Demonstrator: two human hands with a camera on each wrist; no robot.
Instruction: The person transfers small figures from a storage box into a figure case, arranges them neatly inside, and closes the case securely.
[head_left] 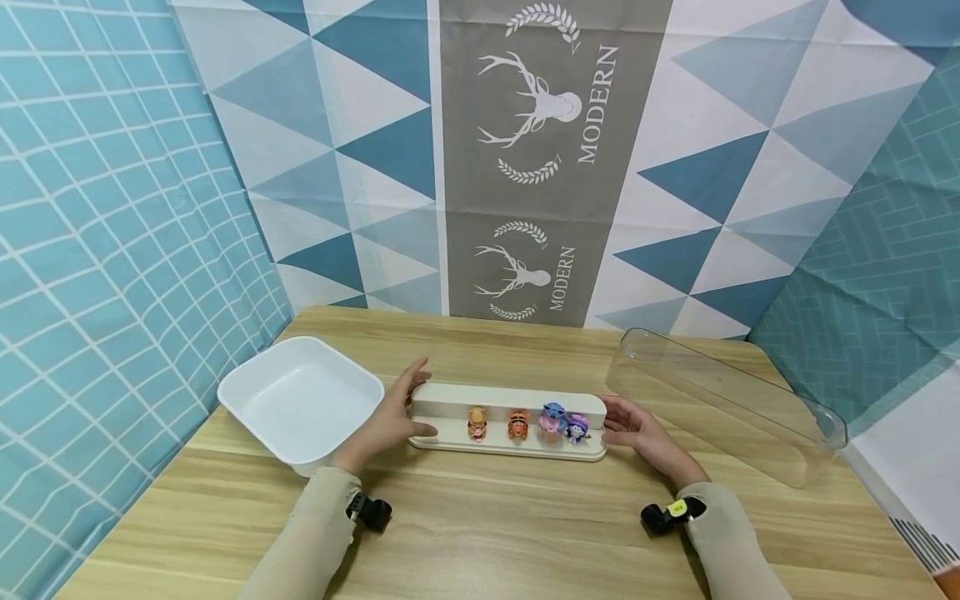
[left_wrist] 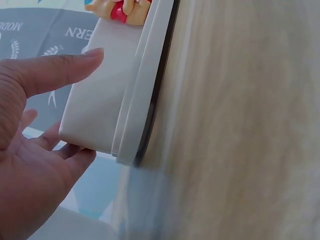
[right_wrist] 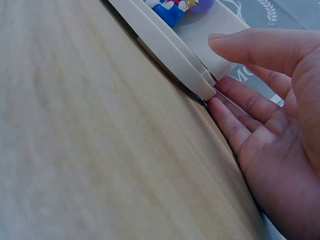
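Note:
A long cream display stand (head_left: 442, 432) with a raised back step lies across the wooden table. Several small cartoon figurines stand on its lower step: a yellow one (head_left: 477, 423), an orange tiger-like one (head_left: 517, 425), a blue one with pink (head_left: 552, 418) and a purple-hatted one (head_left: 577, 428). My left hand (head_left: 390, 421) spans the stand's left end, thumb stretched over the front and fingers against the end. At the opposite end, my right hand (head_left: 637, 429) touches with nearly straight fingertips low at the corner, its thumb (right_wrist: 260, 47) extended above them.
A white square basin (head_left: 300, 400) stands at the left beside my left forearm. On the right lies a long clear plastic cover (head_left: 720, 400), at a slant near the table's edge. A patterned cloth backdrop (head_left: 540, 167) rises behind the table (head_left: 510, 525).

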